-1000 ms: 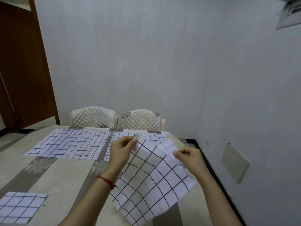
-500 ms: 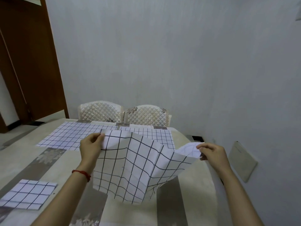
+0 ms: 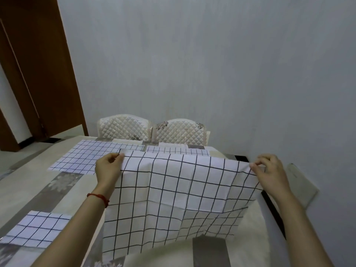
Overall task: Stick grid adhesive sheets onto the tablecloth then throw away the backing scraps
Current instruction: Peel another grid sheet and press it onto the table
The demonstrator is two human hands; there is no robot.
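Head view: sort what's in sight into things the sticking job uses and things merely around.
Job:
- held grid sheet, pinched by left hand and right hand
- tablecloth
- far stuck sheets
- near-left grid sheet

Merely around:
- two quilted chairs
- brown door
- wall panel

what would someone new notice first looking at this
The eye lands first on the big grid sheet stretched wide in mid-frame, pinched at its top corners by the left hand and the right hand, hanging loose above the tablecloth. Behind it, two grid sheets lie flat at the far end of the table, and another lies at the near left. Two quilted chairs stand against the pale wall.
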